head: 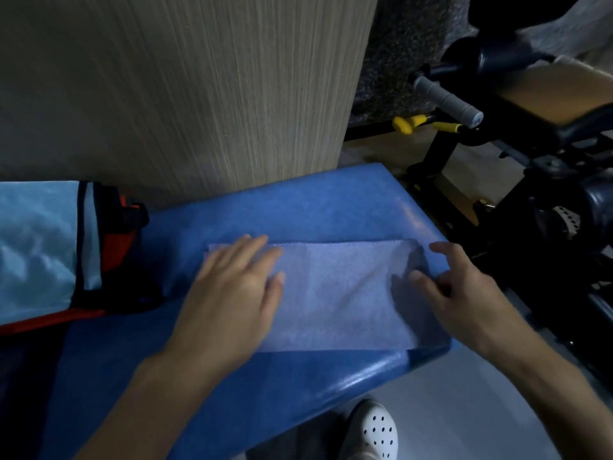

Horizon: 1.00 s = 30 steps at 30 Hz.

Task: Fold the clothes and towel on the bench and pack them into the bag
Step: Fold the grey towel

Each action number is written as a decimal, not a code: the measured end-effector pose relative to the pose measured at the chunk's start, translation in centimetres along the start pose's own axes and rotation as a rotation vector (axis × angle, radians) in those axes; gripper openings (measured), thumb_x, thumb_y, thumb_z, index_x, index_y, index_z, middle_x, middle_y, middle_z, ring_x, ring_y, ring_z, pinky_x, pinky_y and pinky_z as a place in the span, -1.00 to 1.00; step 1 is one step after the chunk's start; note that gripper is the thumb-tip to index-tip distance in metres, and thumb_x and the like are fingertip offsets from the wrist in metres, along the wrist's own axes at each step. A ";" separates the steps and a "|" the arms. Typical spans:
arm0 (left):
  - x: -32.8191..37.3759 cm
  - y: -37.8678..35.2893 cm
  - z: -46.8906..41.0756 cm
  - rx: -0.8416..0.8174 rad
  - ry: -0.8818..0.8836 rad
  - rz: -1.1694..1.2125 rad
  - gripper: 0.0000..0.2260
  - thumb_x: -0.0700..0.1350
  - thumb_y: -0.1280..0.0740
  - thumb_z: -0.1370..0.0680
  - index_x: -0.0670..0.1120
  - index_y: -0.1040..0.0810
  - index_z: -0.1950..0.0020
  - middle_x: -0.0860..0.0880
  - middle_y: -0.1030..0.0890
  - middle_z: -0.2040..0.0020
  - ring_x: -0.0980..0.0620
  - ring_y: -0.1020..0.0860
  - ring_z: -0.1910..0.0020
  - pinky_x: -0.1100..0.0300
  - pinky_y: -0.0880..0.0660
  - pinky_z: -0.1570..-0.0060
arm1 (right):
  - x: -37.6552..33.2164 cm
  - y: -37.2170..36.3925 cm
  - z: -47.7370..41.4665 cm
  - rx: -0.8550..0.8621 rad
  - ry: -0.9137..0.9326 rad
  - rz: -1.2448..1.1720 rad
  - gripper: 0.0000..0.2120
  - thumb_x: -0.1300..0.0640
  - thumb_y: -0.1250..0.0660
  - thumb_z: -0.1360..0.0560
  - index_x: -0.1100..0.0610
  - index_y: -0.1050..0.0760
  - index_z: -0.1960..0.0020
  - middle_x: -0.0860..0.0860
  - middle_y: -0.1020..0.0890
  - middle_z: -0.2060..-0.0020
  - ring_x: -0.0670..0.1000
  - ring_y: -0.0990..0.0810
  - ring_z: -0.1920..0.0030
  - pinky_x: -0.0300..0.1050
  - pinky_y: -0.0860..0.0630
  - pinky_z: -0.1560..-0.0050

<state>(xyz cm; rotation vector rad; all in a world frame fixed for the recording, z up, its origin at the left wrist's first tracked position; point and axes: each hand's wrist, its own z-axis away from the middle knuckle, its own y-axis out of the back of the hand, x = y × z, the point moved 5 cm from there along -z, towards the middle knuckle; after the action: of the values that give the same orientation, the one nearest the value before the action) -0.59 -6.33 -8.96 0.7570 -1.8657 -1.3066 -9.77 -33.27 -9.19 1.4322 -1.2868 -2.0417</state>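
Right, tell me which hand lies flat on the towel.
The left hand: palm and straight fingers flat on the towel, at its left end. The right hand has bent fingers at the right end.

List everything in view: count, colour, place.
towel: one, pale blue, folded strip on the bench's right end
bench: one, blue padded, across the middle
bag: one, dark navy with red, on the bench at left
light blue fabric: one, far left, beside the bag
wall panel: one, beige wood-grain, behind the bench
exercise machine: one, black, grey handle, yellow parts, at right
shoe: one, white with holes, on the floor
left hand: flat on the towel's left end
right hand: fingers loosely bent over the towel's right end
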 end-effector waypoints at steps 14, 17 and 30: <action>1.2 -2.9 1.5 -0.108 -0.018 -0.070 -0.41 0.25 0.03 -0.58 0.10 -0.18 -0.60 -0.01 -0.10 -0.62 0.00 0.00 -0.61 -0.18 0.01 -0.54 | -1.4 0.3 0.4 0.189 0.223 0.413 -0.58 -0.12 -0.20 -0.55 0.02 -0.41 -0.35 0.04 -0.53 -0.19 0.17 -0.48 -0.23 0.11 -0.36 -0.17; 3.5 -2.9 0.1 -0.058 -0.060 -0.051 -0.46 0.15 0.01 -0.61 0.02 -0.33 -0.55 -0.01 -0.27 -0.57 0.02 -0.15 -0.58 -0.15 -0.09 -0.53 | -6.1 -2.1 1.1 0.290 0.482 0.359 -0.52 -0.12 -0.03 -0.59 0.12 -0.48 -0.33 0.14 -0.50 -0.34 0.18 -0.43 -0.38 0.19 -0.33 -0.32; -2.8 -4.1 1.2 -0.164 0.001 -0.130 -0.44 0.28 0.06 -0.59 0.22 -0.16 -0.58 0.04 -0.09 -0.62 0.00 -0.04 -0.60 0.01 0.05 -0.54 | -1.0 -5.5 0.2 0.038 0.305 0.591 -0.34 -0.28 0.26 -0.62 -0.02 -0.33 -0.50 0.06 -0.31 -0.51 0.08 -0.28 -0.50 0.26 -0.21 -0.44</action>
<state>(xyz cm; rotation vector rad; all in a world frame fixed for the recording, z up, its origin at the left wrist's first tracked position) 0.25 -4.79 -13.79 0.8024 -1.7076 -1.5195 -8.36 -29.52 -13.10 1.1387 -1.4048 -1.3654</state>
